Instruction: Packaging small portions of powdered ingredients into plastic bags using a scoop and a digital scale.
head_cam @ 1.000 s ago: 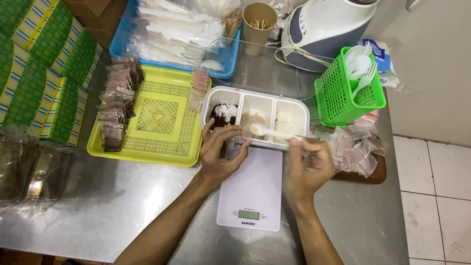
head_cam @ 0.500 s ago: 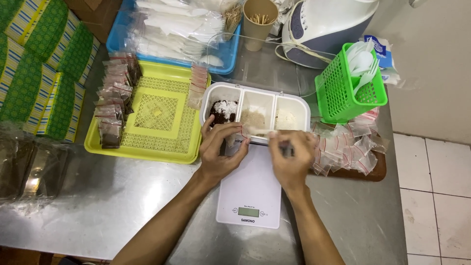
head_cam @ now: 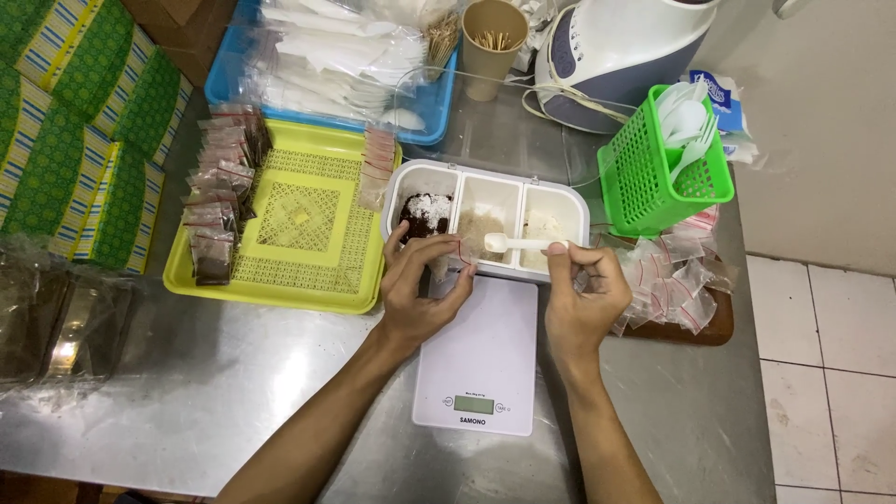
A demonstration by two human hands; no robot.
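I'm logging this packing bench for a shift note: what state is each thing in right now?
Left hand: holds a small clear bag open over the scale.
Right hand: pinches a white spoon, level, bowl toward the bag.
Three-part white box: lid off, all compartments filled.
Scale: switched on, display lit.
Yellow tray: filled sachets along its left edge.
Green basket: upright, holding white spoons.
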